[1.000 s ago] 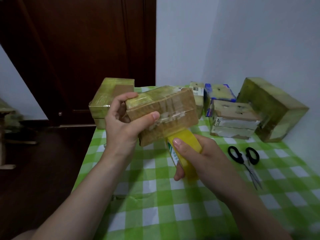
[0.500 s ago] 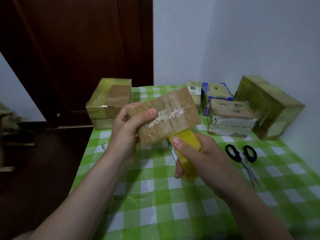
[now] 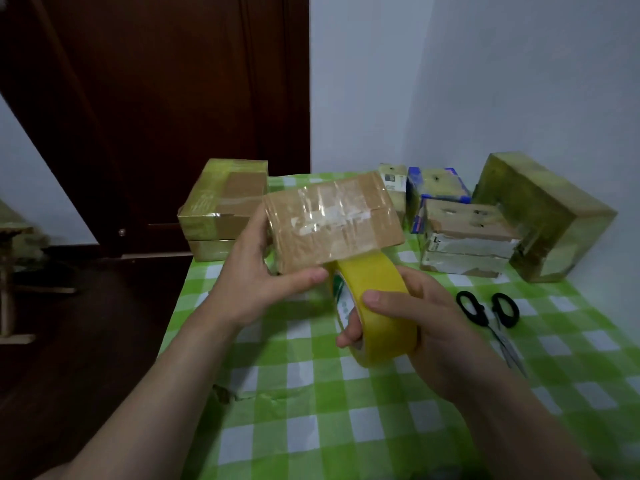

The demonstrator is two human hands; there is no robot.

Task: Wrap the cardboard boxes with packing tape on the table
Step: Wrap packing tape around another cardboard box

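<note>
Box (image 3: 332, 223) tilted flatter; left grip (image 3: 256, 289) clasps it, right grip (image 3: 426, 327) clasps tape roll (image 3: 377, 306); checked tablecloth (image 3: 311, 427).

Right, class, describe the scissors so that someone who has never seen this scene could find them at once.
Start at the green-and-white checked table. On its right side, in front of the stacked boxes, lie the scissors. They alone have black loop handles and metal blades; their neighbours are cardboard boxes.

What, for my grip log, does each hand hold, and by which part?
Left hand grips the cardboard box by its left end; right hand holds the tape roll, thumb outside, fingers through its core.
</note>
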